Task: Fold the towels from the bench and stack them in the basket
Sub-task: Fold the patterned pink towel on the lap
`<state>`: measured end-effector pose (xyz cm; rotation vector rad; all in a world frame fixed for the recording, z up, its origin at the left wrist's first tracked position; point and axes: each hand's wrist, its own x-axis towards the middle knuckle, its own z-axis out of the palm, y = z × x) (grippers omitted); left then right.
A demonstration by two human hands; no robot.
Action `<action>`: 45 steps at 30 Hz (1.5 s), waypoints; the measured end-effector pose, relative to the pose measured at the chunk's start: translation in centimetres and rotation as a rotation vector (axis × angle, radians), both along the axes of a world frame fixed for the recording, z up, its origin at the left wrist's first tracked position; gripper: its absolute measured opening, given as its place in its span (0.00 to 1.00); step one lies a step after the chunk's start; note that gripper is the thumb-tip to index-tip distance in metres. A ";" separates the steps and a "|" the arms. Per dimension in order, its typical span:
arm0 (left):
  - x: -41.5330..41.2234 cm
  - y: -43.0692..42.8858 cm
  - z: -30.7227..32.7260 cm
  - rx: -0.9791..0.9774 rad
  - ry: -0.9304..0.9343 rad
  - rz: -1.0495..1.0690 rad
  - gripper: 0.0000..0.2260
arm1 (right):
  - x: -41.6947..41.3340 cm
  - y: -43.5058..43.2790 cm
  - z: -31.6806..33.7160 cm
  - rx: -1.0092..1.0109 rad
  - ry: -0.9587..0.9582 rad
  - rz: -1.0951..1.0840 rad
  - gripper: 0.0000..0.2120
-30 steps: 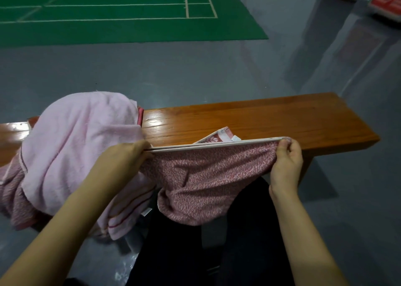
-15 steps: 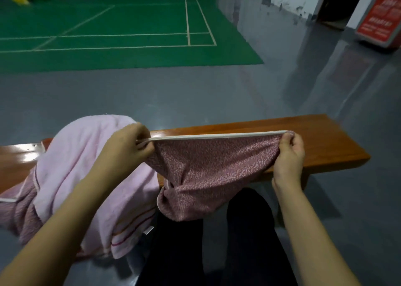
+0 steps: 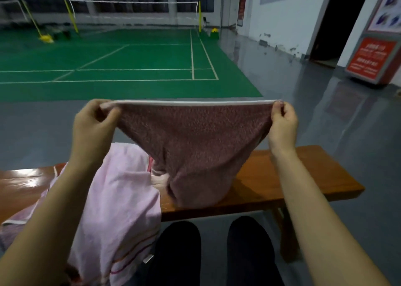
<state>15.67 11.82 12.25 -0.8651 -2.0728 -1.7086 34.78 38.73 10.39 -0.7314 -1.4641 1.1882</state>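
1. A pale pink towel (image 3: 112,209) lies heaped on the wooden bench (image 3: 303,177), draping over its near edge below the left forearm.
2. The dusty-rose towel (image 3: 195,151) hangs between both hands, its bunched lower end resting on the bench beside the pink one.
3. The left hand (image 3: 93,125) and right hand (image 3: 282,122), held well apart, each pinch a top corner, stretching its white-trimmed edge taut and level.

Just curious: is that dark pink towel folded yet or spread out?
Spread out: both hands, left hand and right hand, pinch the dark pink towel taut by its top corners.
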 end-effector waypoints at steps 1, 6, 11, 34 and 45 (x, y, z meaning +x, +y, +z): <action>0.3 0.0 0.6 0.151 -0.112 -0.082 0.06 | 0.1 0.0 0.0 0.013 -0.001 0.000 0.14; 0.7 -0.4 0.5 0.122 -0.225 -0.171 0.06 | 0.1 -0.5 -0.6 -0.095 -0.031 0.061 0.17; 0.4 -0.6 -0.1 0.007 -0.076 -0.011 0.05 | -0.1 -0.6 -0.8 -0.098 -0.073 0.040 0.18; 1.1 2.3 -8.5 -0.239 -0.091 -0.133 0.04 | 0.0 3.3 -9.0 -0.156 -0.111 -0.064 0.11; 3.6 -1.8 -22.0 -0.703 -0.075 -0.227 0.13 | 5.1 1.0 -23.9 -0.275 -0.466 0.018 0.11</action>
